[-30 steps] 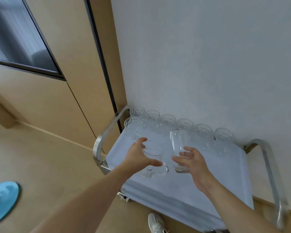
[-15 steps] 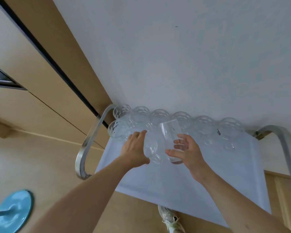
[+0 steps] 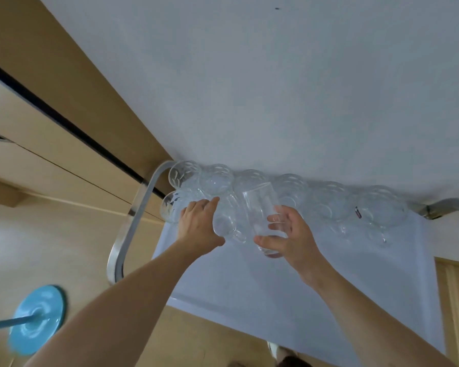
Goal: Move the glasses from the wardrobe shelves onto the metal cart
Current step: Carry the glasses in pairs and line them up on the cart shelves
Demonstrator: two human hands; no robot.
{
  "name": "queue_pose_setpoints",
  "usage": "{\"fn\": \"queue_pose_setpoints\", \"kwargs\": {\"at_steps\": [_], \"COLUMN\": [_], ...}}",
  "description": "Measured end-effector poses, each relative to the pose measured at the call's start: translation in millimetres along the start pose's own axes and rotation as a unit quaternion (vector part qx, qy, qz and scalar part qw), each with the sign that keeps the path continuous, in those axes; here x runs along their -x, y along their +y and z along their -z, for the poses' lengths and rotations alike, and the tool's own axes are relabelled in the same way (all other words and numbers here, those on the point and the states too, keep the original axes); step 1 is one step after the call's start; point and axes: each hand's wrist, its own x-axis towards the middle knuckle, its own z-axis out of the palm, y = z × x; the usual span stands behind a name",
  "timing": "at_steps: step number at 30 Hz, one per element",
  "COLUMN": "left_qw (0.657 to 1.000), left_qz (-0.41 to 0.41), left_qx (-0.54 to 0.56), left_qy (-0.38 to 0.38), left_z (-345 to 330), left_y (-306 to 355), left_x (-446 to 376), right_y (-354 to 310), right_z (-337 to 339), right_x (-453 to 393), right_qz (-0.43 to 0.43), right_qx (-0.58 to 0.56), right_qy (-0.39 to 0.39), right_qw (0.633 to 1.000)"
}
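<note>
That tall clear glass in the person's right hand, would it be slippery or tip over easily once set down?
The tall glass looks smooth and plain-walled, so probably somewhat slippery; the right hand grips it low, near the base. It is taller than it is wide, so a nudge might tip it. It is likely fragile and could chip against the row of glasses packed close behind it.

We take this for a furnished interior, perhaps a hotel room or a home, though we cannot tell which. Tall light-wood wardrobe panels (image 3: 64, 123) with a dark vertical gap stand beside a plain white wall (image 3: 302, 88), above a pale beige floor (image 3: 51, 247). A metal cart (image 3: 133, 221) draped in a white cloth (image 3: 316, 300) carries a row of clear drinking glasses (image 3: 289, 189), and a blue round stand base (image 3: 36, 319) sits on the floor near it.
</note>
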Motion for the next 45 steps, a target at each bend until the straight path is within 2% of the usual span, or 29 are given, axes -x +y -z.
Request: {"fn": "queue_pose_setpoints", "kwargs": {"at_steps": [5, 12, 23, 38, 45], "left_qw": [0.999, 0.998, 0.997, 0.974, 0.969], "left_qz": [0.018, -0.004, -0.071, -0.179, -0.194], "left_qx": [0.037, 0.043, -0.033, 0.108, 0.147], "left_qy": [0.018, 0.04, 0.017, 0.082, 0.042], "left_z": [-3, -13, -3, 6, -34], "left_y": [-6, -16, -30, -112, -147], "left_x": [-7, -1, -1, 68, 113], "right_y": [-2, 5, 20, 48, 88], "right_z": [-4, -19, -54, -162, -193], "right_x": [-6, -9, 30, 129, 178], "right_qz": [-0.005, -0.005, 0.011, 0.068, 0.049], "right_qx": [-0.007, -0.014, -0.007, 0.041, 0.055], "right_qy": [-0.008, -0.008, 0.073, 0.161, 0.205], "right_qw": [1.0, 1.0, 0.997, 0.984, 0.976]}}
